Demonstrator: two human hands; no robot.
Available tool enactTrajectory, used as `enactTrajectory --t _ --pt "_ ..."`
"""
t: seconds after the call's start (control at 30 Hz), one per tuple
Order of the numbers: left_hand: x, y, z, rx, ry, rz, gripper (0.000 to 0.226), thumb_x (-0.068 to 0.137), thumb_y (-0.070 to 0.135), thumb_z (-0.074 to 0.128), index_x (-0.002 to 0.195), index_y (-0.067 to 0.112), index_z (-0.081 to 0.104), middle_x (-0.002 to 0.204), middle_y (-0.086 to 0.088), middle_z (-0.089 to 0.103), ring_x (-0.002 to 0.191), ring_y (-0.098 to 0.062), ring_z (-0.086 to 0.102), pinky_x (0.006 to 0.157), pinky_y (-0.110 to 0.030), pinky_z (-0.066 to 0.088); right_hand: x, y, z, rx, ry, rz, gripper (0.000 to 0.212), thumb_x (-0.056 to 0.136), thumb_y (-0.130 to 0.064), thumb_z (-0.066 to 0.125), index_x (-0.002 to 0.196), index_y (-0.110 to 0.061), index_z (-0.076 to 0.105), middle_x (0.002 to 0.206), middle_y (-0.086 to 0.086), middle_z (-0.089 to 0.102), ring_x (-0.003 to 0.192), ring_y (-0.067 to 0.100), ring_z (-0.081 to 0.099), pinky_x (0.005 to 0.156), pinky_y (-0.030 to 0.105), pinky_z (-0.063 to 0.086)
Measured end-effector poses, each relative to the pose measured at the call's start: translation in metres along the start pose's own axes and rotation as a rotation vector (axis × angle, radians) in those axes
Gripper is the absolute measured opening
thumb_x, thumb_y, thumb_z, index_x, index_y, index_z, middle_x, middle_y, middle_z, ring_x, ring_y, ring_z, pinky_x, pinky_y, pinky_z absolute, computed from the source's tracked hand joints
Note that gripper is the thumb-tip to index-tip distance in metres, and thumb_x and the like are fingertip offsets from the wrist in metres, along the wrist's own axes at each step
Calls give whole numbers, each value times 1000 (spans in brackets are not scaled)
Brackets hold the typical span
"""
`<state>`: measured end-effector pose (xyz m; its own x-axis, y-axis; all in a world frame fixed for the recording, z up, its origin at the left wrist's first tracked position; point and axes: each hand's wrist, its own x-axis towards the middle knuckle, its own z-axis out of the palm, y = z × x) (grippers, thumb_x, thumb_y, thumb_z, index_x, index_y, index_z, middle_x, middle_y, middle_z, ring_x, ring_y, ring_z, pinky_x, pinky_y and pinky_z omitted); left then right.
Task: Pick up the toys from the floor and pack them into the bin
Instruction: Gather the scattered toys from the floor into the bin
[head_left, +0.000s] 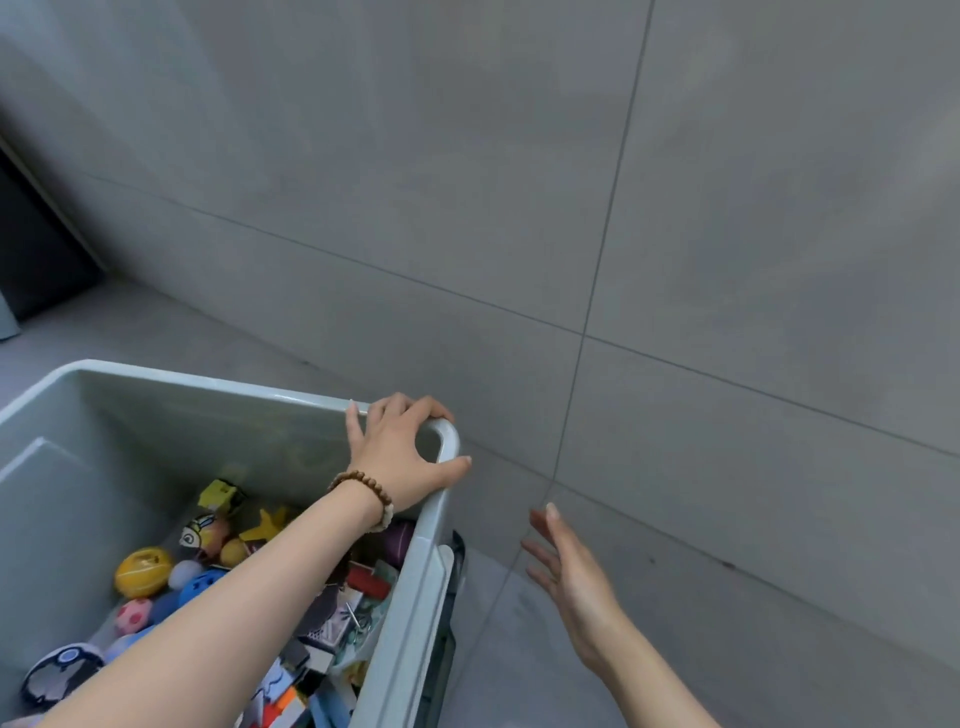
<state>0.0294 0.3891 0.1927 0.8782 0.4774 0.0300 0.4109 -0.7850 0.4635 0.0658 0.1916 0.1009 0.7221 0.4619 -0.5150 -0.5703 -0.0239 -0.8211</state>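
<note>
- Head view: a pale grey-green bin (156, 441) is sitting in the lower left, standing on the grey tiled floor (519, 649) near the tiled wall (727, 208).
- The toys (208, 535) are lying inside the bin, piled together across its bottom. Among them, a yellow ball (143, 571) is sitting just beside a pink ball (134, 616), a yellow star (270, 522) is lying farther back, and a red block (369, 582) is resting near the bin's right wall.
- The left hand (400, 457) is gripping the far right corner of the bin's rim. Its fingers are curling over the outside of the corner and its thumb is lying along the right edge.
- The left forearm is reaching diagonally across the top of the bin, covering part of the toys, and it is wearing a brown beaded bracelet (363, 488) at the wrist.
- The right hand (576, 577) is hovering outside the bin, to its right and above the floor. Its fingers are straight and slightly spread, and it is holding nothing and touching nothing.
- A dark object (36, 249) is showing at the left edge of the view, against the wall. It is too cropped to identify.
</note>
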Motion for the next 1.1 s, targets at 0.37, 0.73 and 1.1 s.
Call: enactTrajectory --t 0.37,0.73,1.1 --pt "-32 -73 -48 51 -56 -63 51 40 72 44 82 44 45 93 13 40 104 -9 30 111 -40 -3 -13 2 33 -37 -60 1 34 95 -36 47 126 -23 45 129 -5 51 116 15 52 105 35 40" --pt "32 -85 -67 10 3 -113 42 76 70 50 74 28 57 79 14 61 82 -11 59 73 -29 48 52 -20 61 -271 -72 -114 18 90 -33 59 104 -23 59 115 -3 62 109 13 57 93 31 45" --pt "102 -159 -52 146 -126 -165 48 87 66 30 78 24 53 74 9 56 79 -20 56 70 -28 43 218 -16 134 -516 -58 -220 33 81 -19 73 112 -13 62 109 -1 60 93 15 59 77 21 43"
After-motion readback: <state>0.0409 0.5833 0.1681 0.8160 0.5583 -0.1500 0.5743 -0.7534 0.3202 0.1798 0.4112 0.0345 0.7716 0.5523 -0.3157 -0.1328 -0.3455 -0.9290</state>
